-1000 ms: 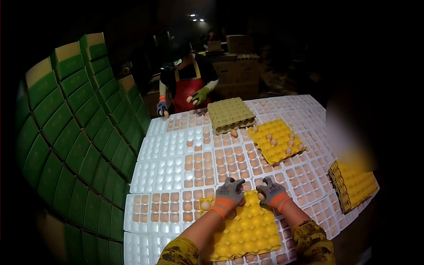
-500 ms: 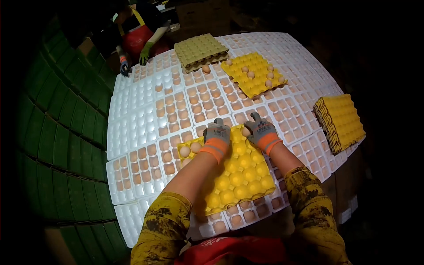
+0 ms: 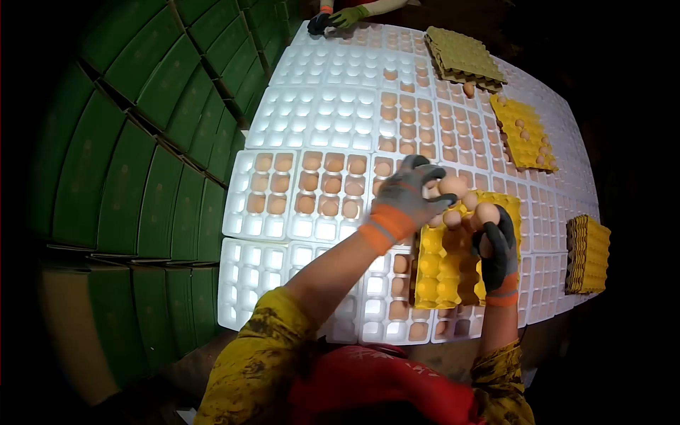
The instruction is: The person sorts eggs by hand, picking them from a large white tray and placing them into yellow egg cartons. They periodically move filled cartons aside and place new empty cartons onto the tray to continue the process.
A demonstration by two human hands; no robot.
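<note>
Both my hands wear grey gloves with orange cuffs. My left hand is above the far left corner of a yellow egg tray, its fingers curled round a brown egg. At the right side of the same tray, my right hand is closed on eggs; one pale egg shows at its fingertips and another lies partly hidden by the fingers. A few eggs sit in the tray between my hands. Under and around it lie white plastic egg packs, some filled with eggs.
Green boxes are stacked along the left. A co-worker's gloved hands are at the table's far edge. Farther right are a greyish-yellow tray stack, a yellow tray with several eggs and another yellow tray stack.
The view has swung left. My hands have left the yellow tray's far edge and now hold eggs above it. More of the tray's cups and eggs are visible between my hands.
</note>
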